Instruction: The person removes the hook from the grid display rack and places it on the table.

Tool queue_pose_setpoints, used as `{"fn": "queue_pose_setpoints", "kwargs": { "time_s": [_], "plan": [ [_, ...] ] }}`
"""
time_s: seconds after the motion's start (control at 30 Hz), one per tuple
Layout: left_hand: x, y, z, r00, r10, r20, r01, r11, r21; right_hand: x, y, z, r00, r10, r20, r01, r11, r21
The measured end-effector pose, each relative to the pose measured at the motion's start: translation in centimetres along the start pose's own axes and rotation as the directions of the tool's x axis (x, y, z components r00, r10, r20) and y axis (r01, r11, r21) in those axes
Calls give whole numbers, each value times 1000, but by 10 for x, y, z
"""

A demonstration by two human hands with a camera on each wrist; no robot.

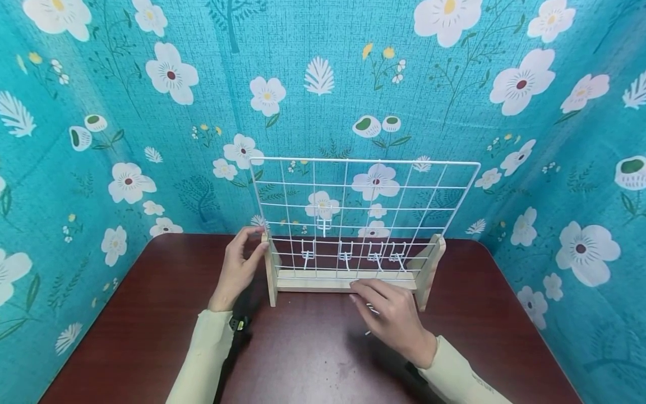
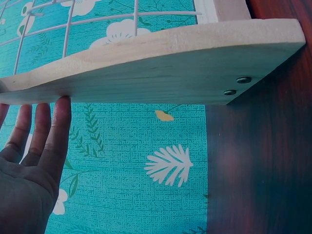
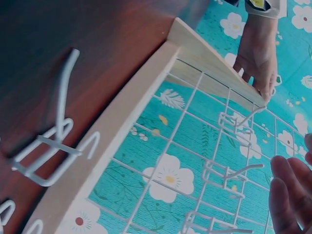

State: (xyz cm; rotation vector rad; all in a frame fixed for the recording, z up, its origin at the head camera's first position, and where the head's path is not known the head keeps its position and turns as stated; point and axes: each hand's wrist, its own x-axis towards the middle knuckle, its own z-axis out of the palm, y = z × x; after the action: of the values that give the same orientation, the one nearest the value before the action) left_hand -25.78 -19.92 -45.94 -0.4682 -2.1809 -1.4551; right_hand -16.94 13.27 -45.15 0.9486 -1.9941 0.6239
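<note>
A white wire grid rack (image 1: 346, 209) with a wooden base bar (image 1: 303, 283) stands on the table. My left hand (image 1: 239, 269) grips the upper end of its left wooden side post (image 2: 146, 73), the thumb at the front edge and fingertips against the post. White wire hooks hang on the grid: one hook (image 1: 324, 225) higher up, several others such as this hook (image 1: 308, 256) in a lower row. In front of the base bar my right hand (image 1: 391, 320) hovers, fingers loosely bent. Close by, a loose hook (image 3: 58, 131) appears in the right wrist view; the hand mostly hides it in the head view.
Parts of more loose hooks (image 3: 7, 210) show at the lower left of the right wrist view. The right wooden side post (image 1: 431, 272) stands beyond my right hand. A teal flowered curtain (image 1: 323, 112) surrounds the dark red table (image 1: 298, 348) behind and at both sides.
</note>
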Motion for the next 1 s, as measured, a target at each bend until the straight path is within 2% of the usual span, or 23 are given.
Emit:
{"fn": "queue_pose_setpoints", "kwargs": {
  "time_s": [0.23, 1.0],
  "plan": [
    [0, -2, -2, 1000, 17, 14, -17, 1000, -12, 11, 2, 1, 997, -17, -77, 18, 1000, 9],
    [0, -4, -3, 1000, 20, 16, -20, 999, -25, 36, 7, 0, 992, -5, -122, 6, 1000, 7]
  ]
}}
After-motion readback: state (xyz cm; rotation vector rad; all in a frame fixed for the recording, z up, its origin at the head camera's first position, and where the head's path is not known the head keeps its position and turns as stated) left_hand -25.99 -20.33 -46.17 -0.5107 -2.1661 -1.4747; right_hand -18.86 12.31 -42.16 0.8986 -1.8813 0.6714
